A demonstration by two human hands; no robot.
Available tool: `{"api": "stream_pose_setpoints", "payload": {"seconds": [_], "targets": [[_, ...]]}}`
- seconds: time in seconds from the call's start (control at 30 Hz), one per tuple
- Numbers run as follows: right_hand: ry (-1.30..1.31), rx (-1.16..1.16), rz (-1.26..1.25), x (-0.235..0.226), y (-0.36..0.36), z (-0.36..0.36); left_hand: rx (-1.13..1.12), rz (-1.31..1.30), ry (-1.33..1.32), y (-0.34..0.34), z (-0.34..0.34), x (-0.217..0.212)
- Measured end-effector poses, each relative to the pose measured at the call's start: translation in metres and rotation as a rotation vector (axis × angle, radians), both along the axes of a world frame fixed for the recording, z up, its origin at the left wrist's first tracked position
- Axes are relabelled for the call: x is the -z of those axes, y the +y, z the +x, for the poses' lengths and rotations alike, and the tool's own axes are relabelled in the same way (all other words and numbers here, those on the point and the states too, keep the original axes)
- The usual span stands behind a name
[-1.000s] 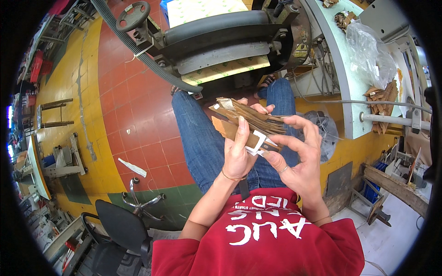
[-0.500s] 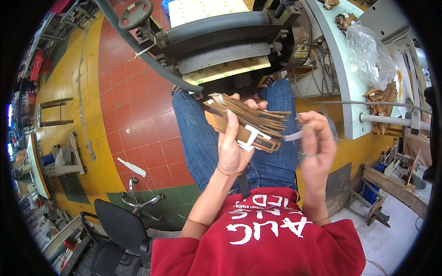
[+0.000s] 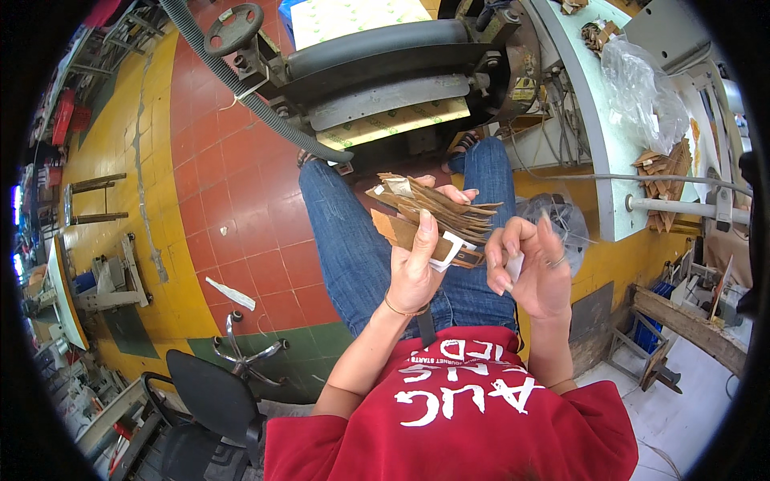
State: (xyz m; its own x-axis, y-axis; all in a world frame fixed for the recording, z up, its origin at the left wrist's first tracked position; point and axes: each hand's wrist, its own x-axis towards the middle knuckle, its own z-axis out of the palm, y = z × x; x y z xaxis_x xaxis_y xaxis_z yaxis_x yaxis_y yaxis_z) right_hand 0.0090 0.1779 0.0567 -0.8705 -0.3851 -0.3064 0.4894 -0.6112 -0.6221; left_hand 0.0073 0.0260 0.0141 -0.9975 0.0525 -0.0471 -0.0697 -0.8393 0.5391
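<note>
Bundle (image 3: 441, 206) of thin brown pieces is lying in the left hand (image 3: 411, 276) above the person's thighs (image 3: 345, 232), with a white strip (image 3: 457, 242) showing on the nearest piece. The left hand is clasping the bundle firmly, thumb across the near face and fingers around the far side; this grip is probably securing the stack while exposing the white strip toward the right. The right hand (image 3: 539, 272) is hovering just beside the bundle, half open with fingers curled, and is holding a small white slip (image 3: 515, 263) near the thumb. Beyond the bundle, a patterned sheet (image 3: 433, 113) is showing beneath a roller machine (image 3: 377, 68). At right, a bench (image 3: 597, 160) is carrying a clear bag (image 3: 642, 88) and brown scraps (image 3: 670, 168), presumably for easy access. The bundle is hiding the left palm, and overlapping edges are preventing a count. Fingers are obscuring the slip's outline and exact pinch. The dark fisheye rim is cutting off the outer surroundings.
</note>
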Motion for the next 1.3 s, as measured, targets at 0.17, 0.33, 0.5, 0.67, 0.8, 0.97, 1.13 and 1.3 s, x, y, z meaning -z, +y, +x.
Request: {"api": "stream_pose_setpoints", "payload": {"seconds": [0.17, 0.33, 0.5, 0.67, 0.8, 0.97, 1.13, 1.3], "targets": [[0.173, -0.078, 0.573, -0.007, -0.005, 0.003, -0.016, -0.008, -0.007, -0.001, 0.000, -0.001], [0.537, -0.083, 1.311, -0.012, -0.016, 0.003, -0.026, 0.039, -0.030, -0.003, -0.002, -0.002], [0.544, -0.162, 1.435, -0.012, -0.019, 0.006, -0.024, 0.073, -0.068, -0.002, -0.001, -0.003], [0.453, -0.172, 1.346, -0.001, -0.013, 0.006, -0.025, 0.117, -0.050, -0.003, -0.002, -0.001], [0.420, -0.131, 1.158, 0.011, -0.018, 0.009, -0.015, 0.121, -0.046, -0.003, -0.002, 0.000], [0.305, -0.126, 1.008, 0.002, -0.019, 0.015, -0.031, 0.150, -0.079, -0.004, -0.002, 0.001], [0.472, -0.097, 1.357, -0.017, -0.026, 0.024, -0.037, 0.220, -0.099, -0.003, -0.001, 0.002], [0.776, 0.047, 1.548, -0.021, -0.031, 0.026, -0.024, 0.342, -0.045, -0.001, -0.003, 0.003]]}}
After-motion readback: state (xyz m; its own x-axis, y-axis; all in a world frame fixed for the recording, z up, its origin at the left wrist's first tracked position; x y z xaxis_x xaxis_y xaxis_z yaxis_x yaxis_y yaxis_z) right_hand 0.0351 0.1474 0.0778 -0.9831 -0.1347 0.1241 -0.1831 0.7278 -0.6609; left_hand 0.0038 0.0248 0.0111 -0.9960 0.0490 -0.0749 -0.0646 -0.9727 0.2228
